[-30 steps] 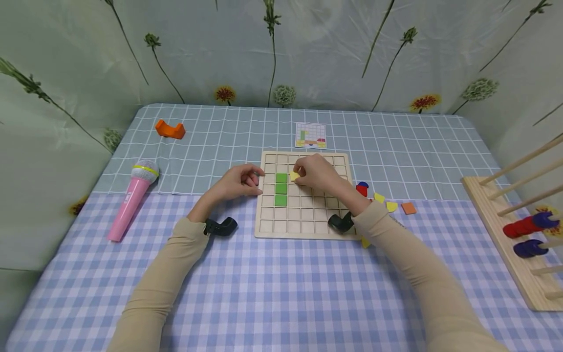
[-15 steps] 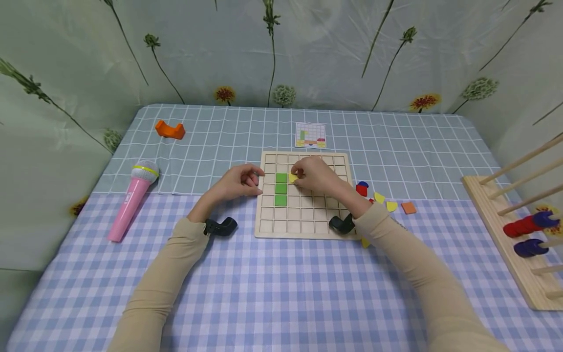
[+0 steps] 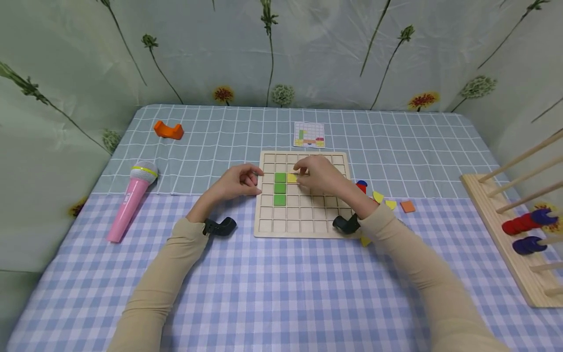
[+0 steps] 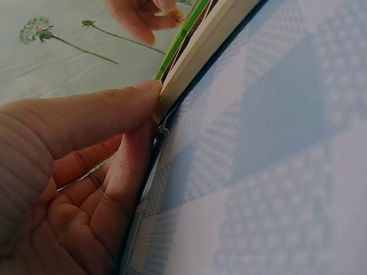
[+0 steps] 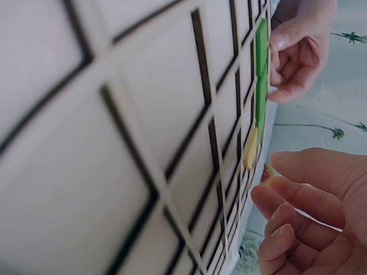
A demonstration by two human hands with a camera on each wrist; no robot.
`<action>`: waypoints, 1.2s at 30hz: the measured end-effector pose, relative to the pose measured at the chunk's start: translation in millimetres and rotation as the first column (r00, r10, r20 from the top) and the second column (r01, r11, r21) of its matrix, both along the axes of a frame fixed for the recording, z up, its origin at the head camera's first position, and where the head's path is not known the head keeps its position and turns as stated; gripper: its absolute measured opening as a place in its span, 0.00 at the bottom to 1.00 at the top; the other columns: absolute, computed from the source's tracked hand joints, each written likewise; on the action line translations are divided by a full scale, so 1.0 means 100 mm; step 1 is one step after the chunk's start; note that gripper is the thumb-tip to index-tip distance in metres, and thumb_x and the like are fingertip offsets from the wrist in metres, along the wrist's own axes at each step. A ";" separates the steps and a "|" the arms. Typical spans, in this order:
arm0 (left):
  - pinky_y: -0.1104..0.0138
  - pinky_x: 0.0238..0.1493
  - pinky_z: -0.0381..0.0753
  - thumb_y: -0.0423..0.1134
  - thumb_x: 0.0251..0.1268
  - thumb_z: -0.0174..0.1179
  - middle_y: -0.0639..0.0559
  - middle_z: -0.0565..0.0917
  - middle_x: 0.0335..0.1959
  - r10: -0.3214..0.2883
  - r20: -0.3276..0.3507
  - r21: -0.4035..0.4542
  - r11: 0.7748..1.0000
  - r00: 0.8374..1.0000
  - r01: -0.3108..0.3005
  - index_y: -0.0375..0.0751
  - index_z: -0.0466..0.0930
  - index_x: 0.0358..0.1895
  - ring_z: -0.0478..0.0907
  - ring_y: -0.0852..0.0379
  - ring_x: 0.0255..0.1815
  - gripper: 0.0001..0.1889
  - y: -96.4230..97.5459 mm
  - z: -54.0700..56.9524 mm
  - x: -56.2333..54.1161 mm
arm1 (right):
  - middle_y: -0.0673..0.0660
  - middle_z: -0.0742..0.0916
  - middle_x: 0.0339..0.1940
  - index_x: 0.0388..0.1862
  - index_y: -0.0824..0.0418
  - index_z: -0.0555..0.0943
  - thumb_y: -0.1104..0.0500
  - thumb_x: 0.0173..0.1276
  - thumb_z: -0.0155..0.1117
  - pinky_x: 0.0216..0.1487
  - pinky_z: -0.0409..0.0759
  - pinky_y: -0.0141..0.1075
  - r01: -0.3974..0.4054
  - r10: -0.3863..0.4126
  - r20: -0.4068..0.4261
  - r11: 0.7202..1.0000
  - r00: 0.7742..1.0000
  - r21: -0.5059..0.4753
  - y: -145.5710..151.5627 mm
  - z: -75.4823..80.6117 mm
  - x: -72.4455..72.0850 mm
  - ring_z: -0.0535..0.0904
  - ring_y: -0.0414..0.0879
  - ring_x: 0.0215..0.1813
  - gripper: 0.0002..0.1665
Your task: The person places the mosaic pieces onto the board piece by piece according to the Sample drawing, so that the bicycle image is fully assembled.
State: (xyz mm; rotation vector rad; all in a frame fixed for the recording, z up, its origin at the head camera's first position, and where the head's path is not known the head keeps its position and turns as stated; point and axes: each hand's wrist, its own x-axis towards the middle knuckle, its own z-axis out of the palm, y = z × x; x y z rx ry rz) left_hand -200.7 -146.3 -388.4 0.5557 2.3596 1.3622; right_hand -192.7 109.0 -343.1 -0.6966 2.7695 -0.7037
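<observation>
Under floral curtain walls (image 3: pixel 281 54), on the checked tablecloth (image 3: pixel 272 293), the wooden grid board (image 3: pixel 303 222) lies centred, the left hand (image 3: pixel 239 182) bracing its left edge with loosely curled fingers, the right hand (image 3: pixel 318 175) slack-fingered just beside the seated yellow tile (image 3: pixel 292 178).
</observation>
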 end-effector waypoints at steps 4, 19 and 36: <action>0.77 0.32 0.75 0.29 0.51 0.67 0.44 0.76 0.35 0.008 -0.003 -0.012 1.000 1.000 -0.008 0.31 0.72 0.54 0.74 0.66 0.29 0.24 -0.01 0.00 0.01 | 0.62 0.87 0.42 0.50 0.66 0.81 0.63 0.62 0.60 0.44 0.78 0.42 0.001 0.000 -0.034 1.000 0.999 0.020 0.12 0.07 0.03 0.81 0.52 0.43 0.17; 0.78 0.33 0.75 0.28 0.51 0.66 0.43 0.76 0.35 0.009 -0.012 -0.009 1.000 1.000 -0.009 0.29 0.72 0.54 0.74 0.67 0.29 0.25 -0.02 0.01 0.01 | 0.64 0.86 0.39 0.49 0.68 0.81 0.63 0.62 0.61 0.35 0.75 0.37 0.090 -0.086 -0.045 0.993 0.995 0.081 0.73 0.16 0.25 0.77 0.49 0.31 0.16; 0.77 0.33 0.76 0.29 0.52 0.66 0.43 0.76 0.36 0.007 0.007 -0.021 1.000 1.000 -0.007 0.30 0.72 0.55 0.74 0.67 0.30 0.25 0.02 0.02 0.02 | 0.63 0.86 0.38 0.46 0.68 0.81 0.65 0.61 0.61 0.27 0.70 0.32 0.167 -0.165 -0.025 0.980 0.986 0.111 1.19 0.11 0.55 0.71 0.46 0.27 0.15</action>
